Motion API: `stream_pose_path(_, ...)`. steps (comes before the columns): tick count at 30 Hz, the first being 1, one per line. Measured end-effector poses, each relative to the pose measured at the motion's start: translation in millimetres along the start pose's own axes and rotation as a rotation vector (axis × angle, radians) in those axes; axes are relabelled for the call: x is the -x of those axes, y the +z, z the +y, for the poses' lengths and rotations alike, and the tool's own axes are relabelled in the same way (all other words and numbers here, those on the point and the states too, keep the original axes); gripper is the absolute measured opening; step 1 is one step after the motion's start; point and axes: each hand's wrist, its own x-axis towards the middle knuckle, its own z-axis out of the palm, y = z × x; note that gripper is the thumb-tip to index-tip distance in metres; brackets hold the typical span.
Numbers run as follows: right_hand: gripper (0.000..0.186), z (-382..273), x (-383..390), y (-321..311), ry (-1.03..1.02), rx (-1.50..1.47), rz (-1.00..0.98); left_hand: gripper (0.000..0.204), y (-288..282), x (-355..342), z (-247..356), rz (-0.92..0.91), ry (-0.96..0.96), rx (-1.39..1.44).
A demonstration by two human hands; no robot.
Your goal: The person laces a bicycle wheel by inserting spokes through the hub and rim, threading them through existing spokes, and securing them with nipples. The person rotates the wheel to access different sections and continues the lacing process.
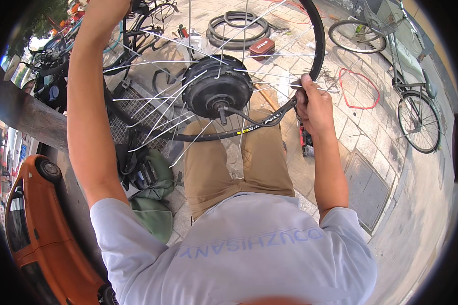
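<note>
There is one wheel rim (320,46) with one black hub (217,86), upper middle of the frame; one reddish-brown case (262,47); one red loop (360,107); two standing bicycle wheels (419,121), right side; one orange car (56,223), lower left.

Daylight, outdoors. We take this for a roadside pavement doing duty as an open-air cycle repair spot. Underfoot, we see pale paving slabs (359,131), a metal cover (366,189) set among them. Street side, left: an orange car (56,229), a thick brown trunk (33,118), green foliage (47,21) at the upper corner. Repair signs: a spoked wheel (216,86) off any frame, black tyres (237,47) lying in rings on the ground, a small red case (262,47) beside them. We note a bicycle (411,85) at right, more two-wheelers (51,66) crowded upper left.
</note>
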Motion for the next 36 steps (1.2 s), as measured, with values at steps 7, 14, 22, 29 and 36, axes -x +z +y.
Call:
stream_pose_path(7,0.034,36.2,35.6,-105.2,-0.006,-0.045,0.612,0.042,-2.7,6.2,2.7,-0.033,0.078,0.035)
stream_pose_path(14,0.026,-29.2,47.2,-1.8,-0.635,0.612,-0.066,0.041,-11.3,12.6,6.0,0.028,0.13,-0.02)
stream_pose_path(22,0.025,-33.4,47.3,112.7,-1.306,1.21,-0.334,0.041,-7.5,6.6,8.4,-0.009,0.221,-0.03)
stream_pose_path(29,0.017,-34.5,37.9,117.6,-1.361,1.301,-0.368,0.059,-10.9,2.4,-14.3,-0.02,0.133,-0.01)
stream_pose_path(36,0.024,-7.9,46.6,121.4,-1.395,0.981,-0.262,0.059,-9.3,-4.5,-21.6,-0.018,0.078,0.018)
